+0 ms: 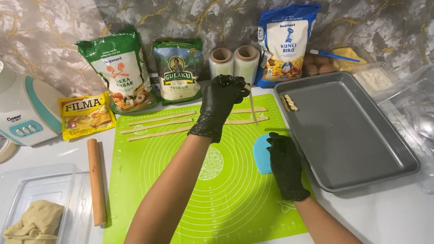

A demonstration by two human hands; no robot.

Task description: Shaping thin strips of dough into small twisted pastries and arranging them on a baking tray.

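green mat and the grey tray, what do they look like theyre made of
Green mat: probably silicone, matte and thin, lying flat with printed circles. Grey tray: likely metal with a dark non-stick coating, judging by its stiff rolled rim and dull sheen.

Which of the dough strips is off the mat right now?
The strip pinched in the left hand, hanging down from its fingers at the mat's far right. The other strips lie flat across the mat's far edge.

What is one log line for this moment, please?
left hand: lifts dough strip | right hand: on blue scraper | green mat | gray tray
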